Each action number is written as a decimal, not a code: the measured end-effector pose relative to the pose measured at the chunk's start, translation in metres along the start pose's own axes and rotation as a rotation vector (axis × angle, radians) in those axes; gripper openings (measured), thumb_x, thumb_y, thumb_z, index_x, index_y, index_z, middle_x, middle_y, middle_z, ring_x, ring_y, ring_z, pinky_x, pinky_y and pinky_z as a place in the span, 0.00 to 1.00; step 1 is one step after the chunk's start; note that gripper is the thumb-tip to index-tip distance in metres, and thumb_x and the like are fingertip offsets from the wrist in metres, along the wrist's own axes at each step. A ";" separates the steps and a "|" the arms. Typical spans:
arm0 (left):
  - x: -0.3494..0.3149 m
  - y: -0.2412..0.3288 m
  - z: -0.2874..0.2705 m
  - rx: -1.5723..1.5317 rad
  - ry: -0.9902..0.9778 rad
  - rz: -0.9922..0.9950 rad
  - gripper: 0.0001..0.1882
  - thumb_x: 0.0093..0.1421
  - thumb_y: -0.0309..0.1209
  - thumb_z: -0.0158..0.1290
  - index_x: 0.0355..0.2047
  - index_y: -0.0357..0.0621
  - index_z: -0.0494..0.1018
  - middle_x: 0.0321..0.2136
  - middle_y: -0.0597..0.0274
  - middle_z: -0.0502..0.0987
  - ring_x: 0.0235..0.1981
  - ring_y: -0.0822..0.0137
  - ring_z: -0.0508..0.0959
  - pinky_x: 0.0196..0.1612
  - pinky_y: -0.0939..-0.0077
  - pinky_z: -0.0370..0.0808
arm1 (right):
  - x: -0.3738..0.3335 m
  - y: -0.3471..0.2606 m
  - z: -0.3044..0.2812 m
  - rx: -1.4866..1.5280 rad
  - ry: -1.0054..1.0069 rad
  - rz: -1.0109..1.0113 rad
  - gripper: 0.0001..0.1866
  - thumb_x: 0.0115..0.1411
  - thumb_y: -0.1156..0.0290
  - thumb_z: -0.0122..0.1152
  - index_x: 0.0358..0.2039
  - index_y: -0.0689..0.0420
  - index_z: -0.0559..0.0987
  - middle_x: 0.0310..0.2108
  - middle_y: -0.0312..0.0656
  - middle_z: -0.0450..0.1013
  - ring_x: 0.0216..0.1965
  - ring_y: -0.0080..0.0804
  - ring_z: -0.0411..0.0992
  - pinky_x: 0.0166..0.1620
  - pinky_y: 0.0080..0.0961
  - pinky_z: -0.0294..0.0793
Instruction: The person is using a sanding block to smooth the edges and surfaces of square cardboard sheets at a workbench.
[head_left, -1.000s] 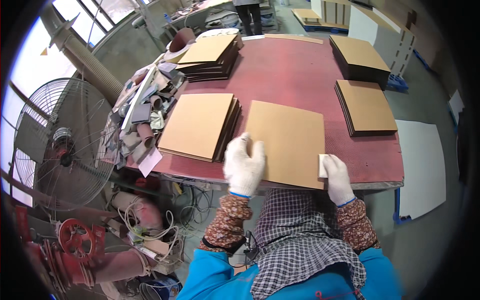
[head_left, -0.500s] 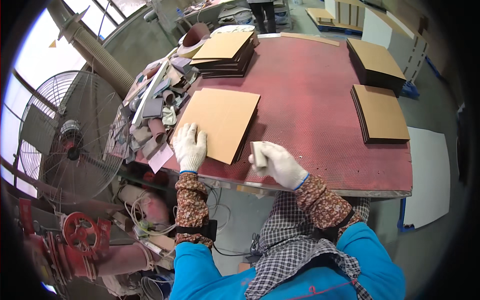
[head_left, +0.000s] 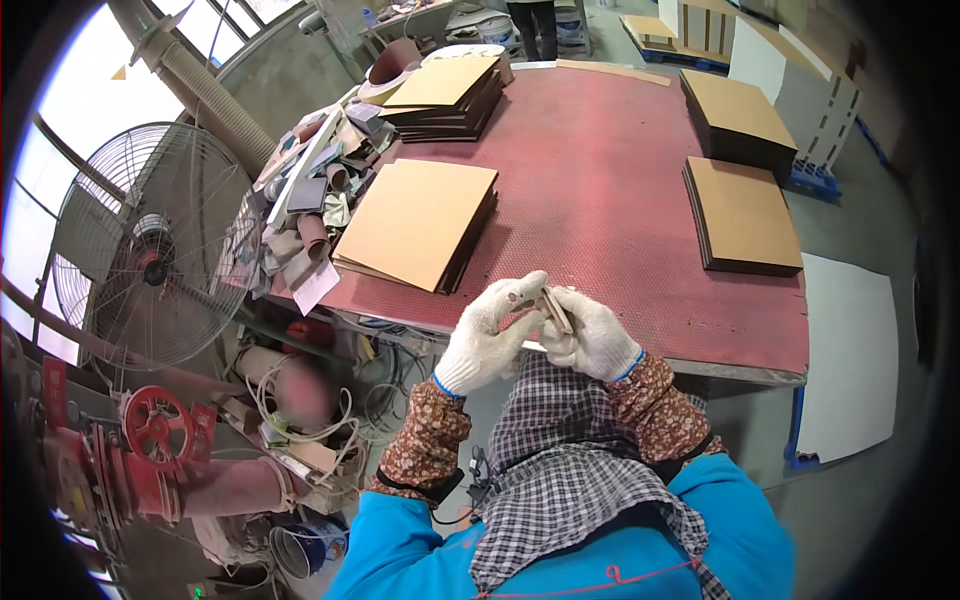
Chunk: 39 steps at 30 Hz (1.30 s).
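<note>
Over the near edge of the table, my two gloved hands meet in front of my apron. Closed fingers of my right hand grip a small pale block, which looks like a sanding block and is tilted. My left hand comes to it from the other side, thumb and fingers curved with a gap between them, their tips at the block. Farther left lies a stack of tan flat panels with dark edges, touched by neither hand; its lower left corner shows a slightly spread sheet.
A red textured table bears more panel stacks: one at the far left, two on the right. Scraps and rolls of abrasive paper heap along its left edge. A caged fan stands left; a person stands far back.
My left hand has left the panel stack and moved right to the block. My right hand has drawn slightly nearer me, still holding the block. The view has shifted a little.
</note>
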<state>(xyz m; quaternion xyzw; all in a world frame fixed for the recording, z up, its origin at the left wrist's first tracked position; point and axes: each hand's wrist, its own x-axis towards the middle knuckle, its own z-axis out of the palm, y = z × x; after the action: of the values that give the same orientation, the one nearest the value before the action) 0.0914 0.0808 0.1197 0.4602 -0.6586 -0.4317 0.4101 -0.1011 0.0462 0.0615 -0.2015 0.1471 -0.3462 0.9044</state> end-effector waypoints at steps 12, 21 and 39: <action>0.011 0.024 0.076 0.280 -0.083 0.020 0.08 0.67 0.23 0.60 0.46 0.38 0.78 0.40 0.65 0.81 0.43 0.74 0.79 0.49 0.75 0.78 | -0.096 -0.019 -0.031 -0.365 0.175 -0.091 0.23 0.78 0.51 0.42 0.43 0.58 0.77 0.27 0.36 0.76 0.19 0.18 0.66 0.21 0.16 0.65; 0.034 0.013 0.111 0.253 -0.086 -0.055 0.08 0.67 0.25 0.61 0.45 0.40 0.79 0.40 0.66 0.81 0.42 0.75 0.78 0.49 0.76 0.77 | -0.117 -0.021 -0.072 -0.300 0.272 -0.437 0.20 0.67 0.75 0.57 0.59 0.62 0.75 0.45 0.39 0.78 0.36 0.22 0.75 0.40 0.20 0.77; 0.066 -0.015 0.172 -0.152 -0.255 -0.277 0.23 0.69 0.24 0.57 0.63 0.34 0.69 0.49 0.62 0.79 0.49 0.73 0.78 0.56 0.75 0.77 | -0.168 -0.071 -0.065 -1.261 1.108 -0.905 0.11 0.75 0.66 0.55 0.46 0.61 0.79 0.34 0.45 0.77 0.33 0.35 0.75 0.39 0.35 0.76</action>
<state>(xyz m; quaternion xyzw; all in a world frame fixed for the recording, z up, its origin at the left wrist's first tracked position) -0.0823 0.0474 0.0647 0.4558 -0.6012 -0.5869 0.2938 -0.2885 0.0962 0.0594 -0.4972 0.6225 -0.5664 0.2111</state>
